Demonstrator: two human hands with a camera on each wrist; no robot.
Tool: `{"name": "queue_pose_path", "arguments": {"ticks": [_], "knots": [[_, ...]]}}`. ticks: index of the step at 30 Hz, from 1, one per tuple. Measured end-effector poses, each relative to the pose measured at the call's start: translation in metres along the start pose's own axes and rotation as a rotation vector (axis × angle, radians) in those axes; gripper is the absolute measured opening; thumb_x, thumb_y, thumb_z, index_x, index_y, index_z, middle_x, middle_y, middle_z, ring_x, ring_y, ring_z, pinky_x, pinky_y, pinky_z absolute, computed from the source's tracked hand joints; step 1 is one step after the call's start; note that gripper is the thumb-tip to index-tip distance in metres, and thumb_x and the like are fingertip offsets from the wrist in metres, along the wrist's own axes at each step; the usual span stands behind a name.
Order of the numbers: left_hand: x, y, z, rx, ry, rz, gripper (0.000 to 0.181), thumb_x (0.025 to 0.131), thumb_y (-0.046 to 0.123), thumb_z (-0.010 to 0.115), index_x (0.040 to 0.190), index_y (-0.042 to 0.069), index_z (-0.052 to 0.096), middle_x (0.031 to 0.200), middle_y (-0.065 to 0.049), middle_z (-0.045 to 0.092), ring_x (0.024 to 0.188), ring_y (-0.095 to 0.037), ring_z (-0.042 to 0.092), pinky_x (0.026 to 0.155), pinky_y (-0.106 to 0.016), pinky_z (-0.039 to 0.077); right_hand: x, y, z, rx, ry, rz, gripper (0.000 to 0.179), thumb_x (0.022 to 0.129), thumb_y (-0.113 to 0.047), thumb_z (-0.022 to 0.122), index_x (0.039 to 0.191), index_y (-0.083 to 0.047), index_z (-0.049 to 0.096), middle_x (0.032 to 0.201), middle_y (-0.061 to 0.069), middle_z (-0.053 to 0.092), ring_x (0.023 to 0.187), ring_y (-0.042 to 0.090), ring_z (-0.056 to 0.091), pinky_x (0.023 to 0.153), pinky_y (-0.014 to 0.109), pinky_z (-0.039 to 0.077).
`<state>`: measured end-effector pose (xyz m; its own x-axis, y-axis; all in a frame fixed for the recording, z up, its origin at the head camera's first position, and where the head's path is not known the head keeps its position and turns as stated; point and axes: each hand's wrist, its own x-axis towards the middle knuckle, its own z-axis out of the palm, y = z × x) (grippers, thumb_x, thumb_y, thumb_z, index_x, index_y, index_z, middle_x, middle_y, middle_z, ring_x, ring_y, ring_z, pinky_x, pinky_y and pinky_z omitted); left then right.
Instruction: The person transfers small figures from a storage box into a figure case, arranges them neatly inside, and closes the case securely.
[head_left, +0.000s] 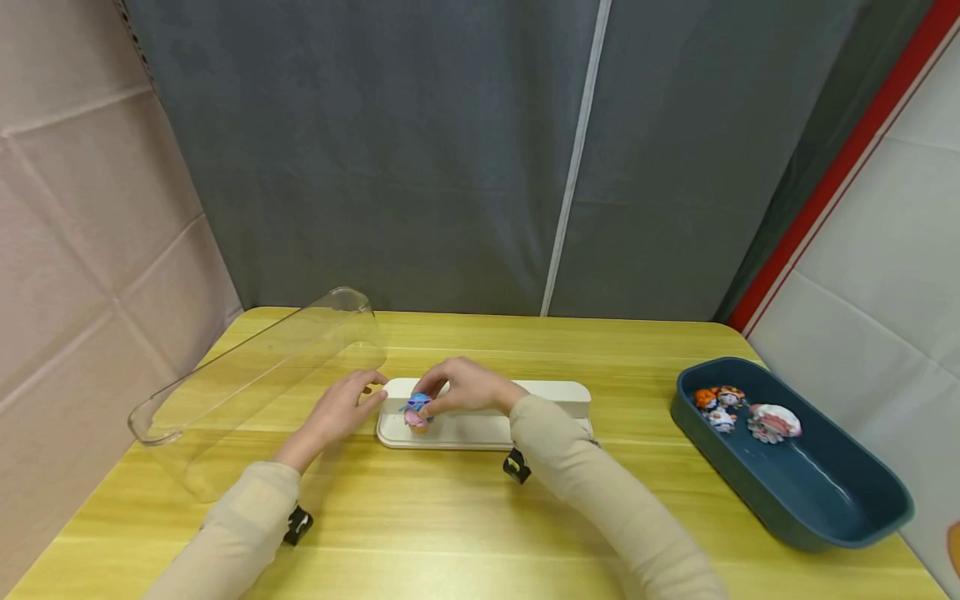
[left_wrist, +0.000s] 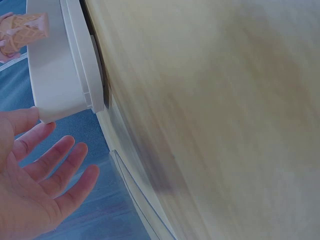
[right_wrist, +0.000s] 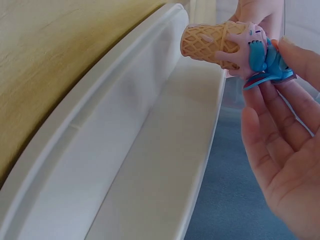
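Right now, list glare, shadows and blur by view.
Head: glints on the clear cover, glare in the dark teal bin; left wrist: soft shadows, blurred grain on wooden tabletop; right wrist: faint shading on white base, waffle-cone figurine fairly sharp.

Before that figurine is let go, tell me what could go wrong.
The figurine might topple on the white stand, since its cone base narrows toward the bottom. It could also slip, as the right hand pinches it by its blue upper part. The clear cover is close to the left sleeve, so a careless pull-back might knock it.
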<state>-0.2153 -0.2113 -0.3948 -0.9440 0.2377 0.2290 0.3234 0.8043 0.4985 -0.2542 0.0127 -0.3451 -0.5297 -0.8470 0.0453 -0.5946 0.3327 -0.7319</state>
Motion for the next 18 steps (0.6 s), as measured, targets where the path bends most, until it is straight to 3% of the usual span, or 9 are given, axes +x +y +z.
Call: {"name": "queue_pose_path", "arguments": {"ticks": [18], "knots": [[-0.001,0.002,-0.001,-0.007,-0.012,-0.013,0.021,0.088,0.018,0.055,0.106,0.007,0.057,0.109,-0.014,0.055,0.095,-0.033,0.053,0.075,-0.048,0.044,0.011,0.007,0.008,-0.056,0.023,0.026,0.022,0.075,-0.012,0.071,0.096,-0.008,0.067,0.085,-0.008,0.062,0.077,0.007,0.055,0.069,0.019,0.044]]}}
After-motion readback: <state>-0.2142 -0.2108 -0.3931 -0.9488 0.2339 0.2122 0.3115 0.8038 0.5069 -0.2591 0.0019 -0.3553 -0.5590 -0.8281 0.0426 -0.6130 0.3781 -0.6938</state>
